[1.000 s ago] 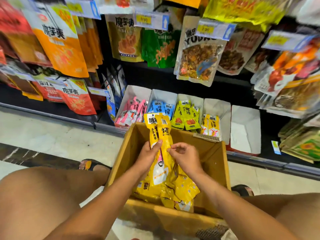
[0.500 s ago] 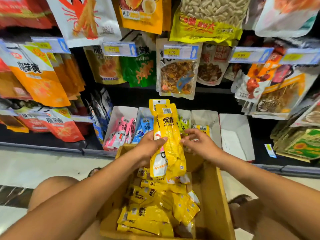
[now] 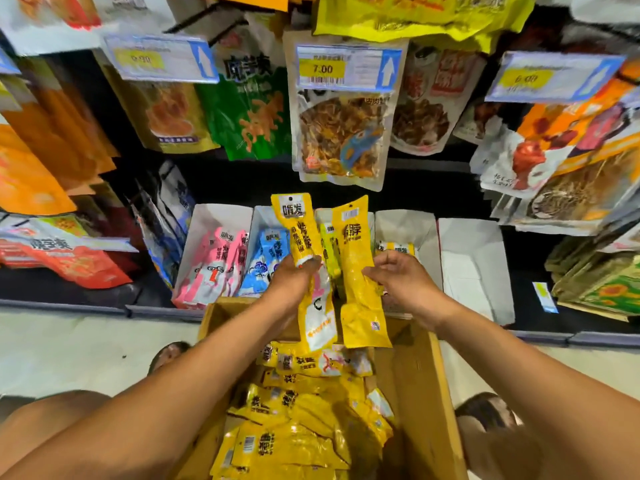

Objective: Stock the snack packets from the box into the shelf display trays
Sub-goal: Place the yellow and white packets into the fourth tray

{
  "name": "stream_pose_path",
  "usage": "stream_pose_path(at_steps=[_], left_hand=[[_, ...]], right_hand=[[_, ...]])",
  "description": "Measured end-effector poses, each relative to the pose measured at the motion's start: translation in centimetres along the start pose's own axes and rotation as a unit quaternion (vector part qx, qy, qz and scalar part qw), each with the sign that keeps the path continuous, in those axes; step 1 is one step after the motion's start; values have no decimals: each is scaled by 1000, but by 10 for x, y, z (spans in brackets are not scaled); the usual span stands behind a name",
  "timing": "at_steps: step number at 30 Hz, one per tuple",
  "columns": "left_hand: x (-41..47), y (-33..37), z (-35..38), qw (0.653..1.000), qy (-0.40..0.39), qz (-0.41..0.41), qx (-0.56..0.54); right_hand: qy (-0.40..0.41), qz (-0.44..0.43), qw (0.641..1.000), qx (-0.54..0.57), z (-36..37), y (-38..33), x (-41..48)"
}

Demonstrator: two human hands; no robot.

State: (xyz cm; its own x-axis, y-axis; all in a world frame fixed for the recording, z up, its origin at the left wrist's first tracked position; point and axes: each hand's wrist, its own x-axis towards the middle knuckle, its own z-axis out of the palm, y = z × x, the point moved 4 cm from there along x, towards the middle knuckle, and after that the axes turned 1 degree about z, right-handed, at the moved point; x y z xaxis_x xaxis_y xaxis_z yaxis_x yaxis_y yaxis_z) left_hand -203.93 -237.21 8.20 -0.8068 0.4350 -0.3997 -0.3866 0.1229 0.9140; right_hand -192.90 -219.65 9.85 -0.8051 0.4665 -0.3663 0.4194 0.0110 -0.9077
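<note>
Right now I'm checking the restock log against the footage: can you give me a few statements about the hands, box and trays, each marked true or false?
1. The left hand holds a front-facing packet, and the right hand holds a back-facing packet. True.
2. The cardboard box is empty. False: many yellow packets lie in it.
3. The rightmost white tray holds pink packets. False: no packets show in it; the pink packets sit in the leftmost tray.
4. The middle price tag reads 7.00. True.
</note>
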Motion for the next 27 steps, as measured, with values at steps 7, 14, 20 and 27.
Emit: stream_pose_path(at_steps=[7,14,20,27], left_hand=[[-8,6,22,992,-49,-56,-102],[-13,4,21,991,-76,-36,-101],[-6,-1,10,997,-38,-44,-58],[-7,1,16,999,-38,-22,-9]], right_hand=[[94,-124,981,-116,19,-19,2],[58,-186,968,-156,43,-27,-17],[-11,-157,983,-92,39,-21,-13],[47,-45,994,-91,25,-3,9]])
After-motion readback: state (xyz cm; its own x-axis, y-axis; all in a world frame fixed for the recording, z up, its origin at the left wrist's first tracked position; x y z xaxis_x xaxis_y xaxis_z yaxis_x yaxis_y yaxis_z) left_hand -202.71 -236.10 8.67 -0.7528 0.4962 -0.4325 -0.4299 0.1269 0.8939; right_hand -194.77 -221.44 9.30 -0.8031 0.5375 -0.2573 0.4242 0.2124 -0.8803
